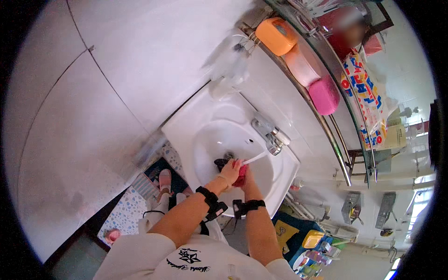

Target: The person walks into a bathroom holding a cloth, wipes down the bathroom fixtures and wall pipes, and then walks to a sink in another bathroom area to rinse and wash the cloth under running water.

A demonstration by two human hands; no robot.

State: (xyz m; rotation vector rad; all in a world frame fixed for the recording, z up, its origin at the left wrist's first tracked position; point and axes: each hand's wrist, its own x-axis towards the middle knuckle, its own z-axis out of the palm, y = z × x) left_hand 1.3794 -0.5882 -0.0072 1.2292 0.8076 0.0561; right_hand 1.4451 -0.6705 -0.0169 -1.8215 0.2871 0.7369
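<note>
Both hands are over a white ceramic washbasin (pixel 204 175), under a stream of water running from a chrome faucet (pixel 274 140). My left hand (pixel 230 172) grips a red cloth (pixel 240 177). On the cloth's other side, my right hand (pixel 249 176) holds it too; its fingers are partly hidden. A dark cloth item (pixel 220 163) lies in the bowl beside my left hand, near the drain (pixel 229 155). Each forearm wears a black strap with a small device.
Above the basin, a metal rail (pixel 297 85) carries orange, pale pink and magenta items. A glass shelf (pixel 344 92) holds a printed plastic package (pixel 365 99). Bottles and containers (pixel 316 257) stand at lower right. A clear plastic bag (pixel 227 75) hangs at the basin's back corner.
</note>
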